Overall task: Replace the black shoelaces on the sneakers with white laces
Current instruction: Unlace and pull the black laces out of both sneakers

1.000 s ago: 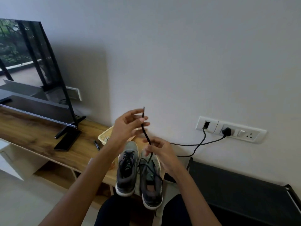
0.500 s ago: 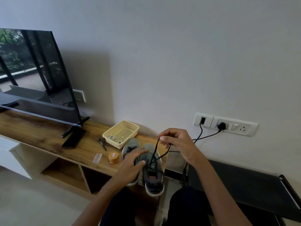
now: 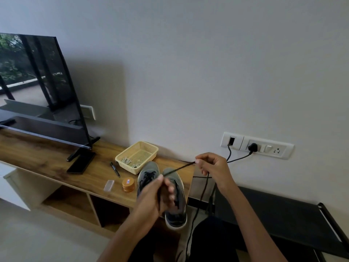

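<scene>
Unlacing stage, to judge by the scene: black shoelace point(image 3: 179, 168) stretched taut in the air between both hands, above the pair of shoes. One end pinched between thumb and forefinger of the right hand point(image 3: 213, 167), other fingers loosely curled. Lower part gripped in the left hand point(image 3: 154, 195), fingers curled round it, with a dark strand running down through the grasp.

Directly beneath that grip, the sneaker nearer the console's end point(image 3: 176, 214), apparently the one being stripped. Impossible to tell whether the lace is wholly clear of its eyelets, hidden as they are behind the left hand. Just beside it, the sneaker nearer the basket point(image 3: 148, 174), laced in black and untouched. Both on the wooden TV console point(image 3: 47, 161), toes toward the wall.

In the yellow mesh basket point(image 3: 149, 145), just beyond the toes: pale coiled cords point(image 3: 130, 161), probably the white laces, not yet taken up.

Next, most likely: drawing out whatever remains threaded, then laying the black lace aside. Called for here: a steady, even pull along the line of the eyelets, with the shoe held down against sliding off the console's edge.
</scene>
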`<state>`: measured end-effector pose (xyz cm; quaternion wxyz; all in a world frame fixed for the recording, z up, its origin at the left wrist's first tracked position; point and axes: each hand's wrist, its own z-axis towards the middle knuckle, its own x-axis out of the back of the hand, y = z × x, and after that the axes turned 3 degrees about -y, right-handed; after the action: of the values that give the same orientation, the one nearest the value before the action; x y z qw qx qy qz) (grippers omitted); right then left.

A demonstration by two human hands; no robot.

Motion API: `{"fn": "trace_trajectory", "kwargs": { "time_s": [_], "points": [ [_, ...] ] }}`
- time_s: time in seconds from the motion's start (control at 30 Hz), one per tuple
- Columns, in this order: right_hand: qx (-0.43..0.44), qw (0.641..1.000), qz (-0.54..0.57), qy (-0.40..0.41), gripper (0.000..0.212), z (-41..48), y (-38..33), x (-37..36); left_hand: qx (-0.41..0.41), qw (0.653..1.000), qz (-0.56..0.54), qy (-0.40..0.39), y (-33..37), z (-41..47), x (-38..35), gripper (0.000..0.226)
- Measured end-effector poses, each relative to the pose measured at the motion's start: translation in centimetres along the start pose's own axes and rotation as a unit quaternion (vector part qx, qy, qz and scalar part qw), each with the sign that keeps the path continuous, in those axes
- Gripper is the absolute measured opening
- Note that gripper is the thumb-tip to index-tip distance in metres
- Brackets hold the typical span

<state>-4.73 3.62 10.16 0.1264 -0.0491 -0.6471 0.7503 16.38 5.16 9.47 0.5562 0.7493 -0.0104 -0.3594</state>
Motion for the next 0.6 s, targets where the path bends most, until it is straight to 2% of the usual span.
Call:
{"fn": "trace_trajectory", "kwargs": {
  "time_s": [0.07, 0.13, 0.2, 0.27, 0.3, 0.37, 0.43, 0.47, 0.53, 0.6],
  "points": [
    [-0.045, 0.994, -0.058, -0.08, 0.01, -0.8, 1.4, 0.3, -0.058, 0.992, -0.1, 0.06, 1.5, 0.7, 0.9, 0.032],
    [-0.098, 0.979, -0.076, -0.163, 0.019, -2.0, 2.7, 0.5, -0.136, 0.966, -0.166, 0.144, 3.1, 1.7, 2.5, 0.032],
    [-0.125, 0.967, -0.085, -0.204, 0.021, -2.7, 3.3, 0.7, -0.185, 0.937, -0.139, 0.26, 4.0, 2.6, 4.3, 0.029],
    [-0.121, 0.953, -0.14, -0.24, 0.013, -2.9, 3.0, 0.4, -0.176, 0.925, -0.033, 0.334, 3.1, 3.1, 5.0, 0.029],
    [-0.108, 0.942, -0.168, -0.269, 0.008, -2.9, 2.4, -0.1, -0.153, 0.937, 0.025, 0.315, 2.1, 3.1, 5.0, 0.03],
    [-0.073, 0.927, -0.177, -0.321, 0.004, -2.6, 0.8, -1.3, -0.06, 0.975, 0.125, 0.175, -0.2, 2.9, 3.8, 0.031],
    [-0.036, 0.935, -0.134, -0.327, 0.007, -2.0, -0.9, -2.5, 0.031, 0.977, 0.205, 0.05, -1.7, 2.2, 2.0, 0.036],
    [-0.022, 0.945, -0.111, -0.306, 0.008, -1.6, -1.4, -2.9, 0.046, 0.977, 0.207, 0.026, -1.9, 1.9, 1.2, 0.038],
    [-0.008, 0.966, -0.086, -0.245, 0.01, -0.7, -1.6, -2.9, 0.029, 0.978, 0.202, 0.036, -1.4, 1.4, 0.2, 0.039],
    [-0.026, 0.97, -0.076, -0.228, 0.016, -0.3, -0.8, -2.3, 0.007, 0.975, 0.22, 0.039, -0.1, 1.2, 0.2, 0.036]
  ]
}}
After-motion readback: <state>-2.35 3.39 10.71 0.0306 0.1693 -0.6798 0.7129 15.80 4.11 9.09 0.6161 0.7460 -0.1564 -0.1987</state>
